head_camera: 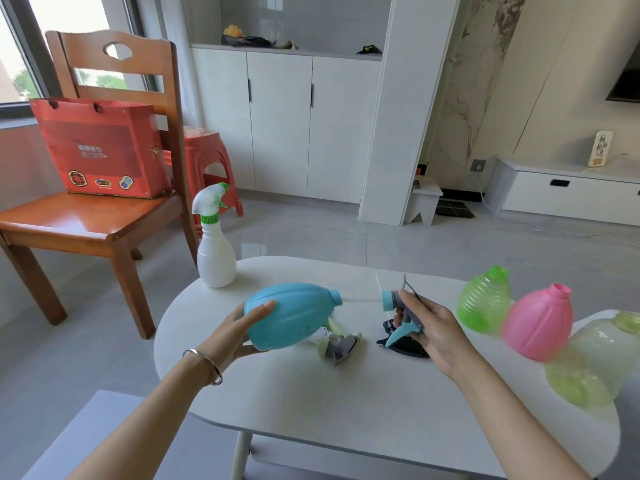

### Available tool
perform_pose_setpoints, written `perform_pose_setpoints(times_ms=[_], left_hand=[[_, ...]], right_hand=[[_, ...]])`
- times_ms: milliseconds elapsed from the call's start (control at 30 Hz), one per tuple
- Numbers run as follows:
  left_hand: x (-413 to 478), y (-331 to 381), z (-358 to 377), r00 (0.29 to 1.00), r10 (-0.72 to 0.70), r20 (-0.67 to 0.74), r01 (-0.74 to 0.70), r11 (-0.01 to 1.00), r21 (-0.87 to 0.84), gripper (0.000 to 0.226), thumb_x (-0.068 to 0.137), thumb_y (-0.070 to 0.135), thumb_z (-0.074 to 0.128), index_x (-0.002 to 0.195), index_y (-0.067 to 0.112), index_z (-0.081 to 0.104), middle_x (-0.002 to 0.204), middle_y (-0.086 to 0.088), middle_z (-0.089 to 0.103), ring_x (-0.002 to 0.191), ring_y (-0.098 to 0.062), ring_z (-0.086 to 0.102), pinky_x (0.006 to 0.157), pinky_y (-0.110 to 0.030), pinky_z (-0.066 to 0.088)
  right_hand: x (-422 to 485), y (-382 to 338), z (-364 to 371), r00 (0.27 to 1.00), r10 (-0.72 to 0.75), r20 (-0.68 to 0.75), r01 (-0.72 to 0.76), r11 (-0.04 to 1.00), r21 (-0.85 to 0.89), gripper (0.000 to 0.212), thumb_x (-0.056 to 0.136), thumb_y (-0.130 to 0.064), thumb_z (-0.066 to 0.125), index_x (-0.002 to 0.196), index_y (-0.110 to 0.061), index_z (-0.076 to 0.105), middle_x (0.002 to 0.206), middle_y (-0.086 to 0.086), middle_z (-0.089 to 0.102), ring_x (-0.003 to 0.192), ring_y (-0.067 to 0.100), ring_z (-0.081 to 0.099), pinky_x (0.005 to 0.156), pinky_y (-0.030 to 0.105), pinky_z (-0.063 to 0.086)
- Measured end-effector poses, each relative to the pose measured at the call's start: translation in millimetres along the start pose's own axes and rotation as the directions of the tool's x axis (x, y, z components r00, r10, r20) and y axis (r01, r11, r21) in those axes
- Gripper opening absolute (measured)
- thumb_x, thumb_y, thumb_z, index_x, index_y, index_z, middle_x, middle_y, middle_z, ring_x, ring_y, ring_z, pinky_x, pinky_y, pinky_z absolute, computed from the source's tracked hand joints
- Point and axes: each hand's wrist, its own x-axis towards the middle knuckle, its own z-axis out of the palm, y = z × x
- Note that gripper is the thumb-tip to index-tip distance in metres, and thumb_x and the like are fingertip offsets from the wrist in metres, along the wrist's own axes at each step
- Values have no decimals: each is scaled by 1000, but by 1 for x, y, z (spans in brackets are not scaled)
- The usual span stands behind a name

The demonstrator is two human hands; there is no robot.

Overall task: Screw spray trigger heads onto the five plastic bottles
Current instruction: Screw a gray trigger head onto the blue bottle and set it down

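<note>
**Blue bottle and trigger head held apart above the white table**

At far left of the smooth white oval table (346,403), a white plastic bottle with a white-and-green trigger head (213,237) is seen upright, already capped. Next, a ribbed, bulbous light-blue plastic bottle (291,318) is gripped around its base by the left hand (242,336), tilted on its side with its open threaded neck pointing right. Beneath it, a grey-and-pale-green trigger head (341,346) lies on the tabletop. A grey-and-blue trigger head (401,311) is grasped by the right hand (433,329), its collar facing the bottle's neck, a thin clear dip tube spanning the gap between them. A black trigger head (403,344) lies under that hand. Further right, a translucent ridged green bottle (485,299), a glossy pink bottle (536,323) and a clear pale-green bottle (595,362) are grouped, all uncapped.
</note>
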Motion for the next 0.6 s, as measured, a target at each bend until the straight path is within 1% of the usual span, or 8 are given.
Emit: perform_pose_setpoints(times_ms=[67, 133, 200, 267, 367, 467, 533, 600], left_hand=[[-1, 0, 10, 999, -11, 47, 10, 1000, 10, 74, 47, 71, 76, 112, 40, 60, 117, 1, 69, 103, -18, 68, 76, -35, 58], [-1, 0, 20, 997, -22, 71, 22, 1000, 11, 71, 48, 70, 76, 110, 40, 62, 115, 1, 69, 102, -19, 68, 74, -35, 59], [-1, 0, 28, 997, -40, 69, 39, 999, 5, 71, 47, 71, 75, 110, 39, 62, 114, -1, 69, 100, -20, 69, 72, -35, 59], [-1, 0, 33, 996, -58, 64, 59, 998, -5, 69, 50, 71, 73, 110, 38, 61, 110, -1, 72, 97, -21, 70, 70, -35, 59], [-2, 2, 35, 994, -92, 56, 91, 996, 16, 67, 55, 76, 65, 108, 35, 62, 95, 1, 76, 88, -20, 73, 64, -32, 58], [-3, 3, 35, 989, -139, 44, 137, 989, 50, 70, 55, 79, 57, 107, 32, 63, 84, 0, 77, 78, -18, 73, 57, -31, 57], [-4, 4, 35, 988, -150, 45, 146, 987, 73, 72, 53, 78, 55, 106, 30, 63, 81, 0, 77, 74, -16, 73, 56, -30, 56], [-5, 6, 34, 993, -109, 54, 105, 992, 73, 73, 49, 80, 63, 105, 32, 63, 87, 1, 77, 78, -16, 73, 59, -29, 57]], right_hand=[[-1, 1, 3, 997, 34, 63, -32, 999, -32, 28, 65, -36, 74, 82, -13, 76, 61, -1, 58, 58, 13, 60, 62, 26, 52], [-4, 3, 10, 992, 51, 119, -39, 995, -97, 38, 58, -42, 78, 85, -15, 77, 62, -1, 60, 60, 13, 61, 65, 26, 52], [-6, 4, 16, 990, 42, 131, -23, 989, -143, 43, 54, -46, 79, 85, -17, 75, 61, 1, 60, 60, 13, 60, 64, 27, 49], [-8, 4, 19, 992, -3, 129, 26, 983, -181, 44, 53, -47, 79, 87, -19, 75, 59, 1, 60, 61, 14, 57, 64, 27, 46], [-12, 0, 20, 982, -58, 180, 99, 969, -228, 36, 57, -42, 78, 89, -24, 76, 62, -4, 64, 61, 12, 58, 62, 21, 49], [-17, 1, 23, 969, -95, 230, 153, 956, -251, 17, 71, -26, 76, 88, -26, 75, 72, -11, 71, 60, 6, 61, 59, 15, 49], [-19, 0, 25, 963, -124, 239, 186, 947, -262, 16, 74, -23, 75, 89, -24, 73, 80, -12, 73, 66, 3, 63, 61, 14, 50], [-19, -2, 24, 961, -117, 250, 181, 952, -248, 23, 71, -26, 74, 93, -20, 72, 87, -8, 75, 74, 7, 67, 66, 17, 52]])
